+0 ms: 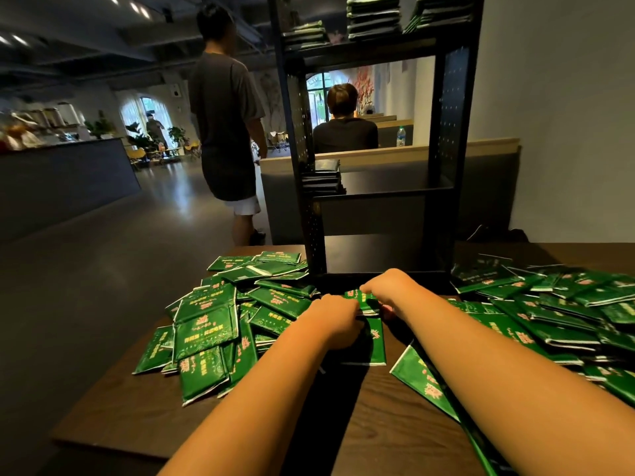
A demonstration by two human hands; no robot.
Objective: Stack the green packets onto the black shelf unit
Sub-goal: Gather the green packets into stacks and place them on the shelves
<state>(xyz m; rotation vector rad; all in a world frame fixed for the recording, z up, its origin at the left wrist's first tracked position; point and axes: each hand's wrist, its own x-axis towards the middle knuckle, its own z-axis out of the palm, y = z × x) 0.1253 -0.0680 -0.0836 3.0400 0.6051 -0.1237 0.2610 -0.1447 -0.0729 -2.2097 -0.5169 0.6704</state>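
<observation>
1. A small bundle of green packets (367, 301) sits low over the table, between the two hands and just in front of the foot of the black shelf unit (448, 132).
2. The left hand (335, 319) grips the bundle from its left side and the right hand (388, 286) from its right and top. The fingers of both are curled onto it. The fingertips are mostly hidden behind the backs of the hands.
3. One single packet (376, 341) lies flat on the table just below the hands.
4. A left heap of loose packets (213, 321) spreads out beside the left forearm. A right heap (549, 304) runs from the right forearm to the table's edge, and some of its packets lie under that arm.
5. The shelf unit stands upright on the dark wooden table (137, 424). Its top shelf carries several packet stacks (374, 18), and a shorter stack (323, 180) sits at the left end of the middle shelf.
6. Beyond the table, a standing person (226, 115) faces away at the left. A seated person (345, 128) shows through the shelf frame, with a water bottle (401, 136) near them.
</observation>
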